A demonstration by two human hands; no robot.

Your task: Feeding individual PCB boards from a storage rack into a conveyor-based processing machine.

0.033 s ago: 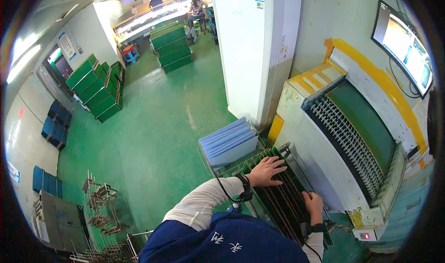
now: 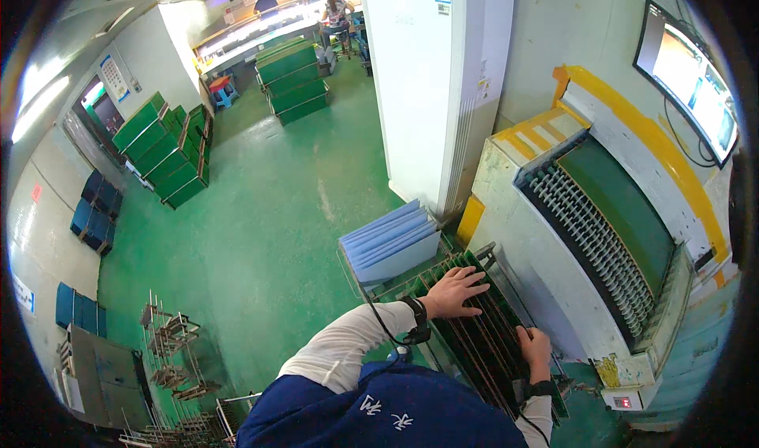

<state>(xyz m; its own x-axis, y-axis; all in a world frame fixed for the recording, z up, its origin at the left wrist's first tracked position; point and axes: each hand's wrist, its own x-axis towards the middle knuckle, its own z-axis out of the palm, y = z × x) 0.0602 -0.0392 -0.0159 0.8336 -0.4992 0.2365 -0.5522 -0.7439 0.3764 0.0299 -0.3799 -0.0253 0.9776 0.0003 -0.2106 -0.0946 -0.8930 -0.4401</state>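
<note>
A wire rack (image 2: 387,292) at the lower right holds several thin dark green panels (image 2: 472,345) on edge, side by side; they look like circuit boards. Across their upper edges lies my left hand (image 2: 457,293), fingers spread, touching the tops. My right hand (image 2: 535,348) is curled over the edge of a green panel near the rack's right side, with its fingertips partly hidden. Blue separator sheets (image 2: 391,242) stand on edge at the far end of the same rack, beyond my left hand.
A conveyor machine (image 2: 593,246) with rollers and a green panel on it stands to the right. Behind the rack rises a tall white cabinet (image 2: 415,84). Stacked green panels (image 2: 292,77) stand farther off, with metal racks (image 2: 170,345) at left. Two people work at a bright far bench.
</note>
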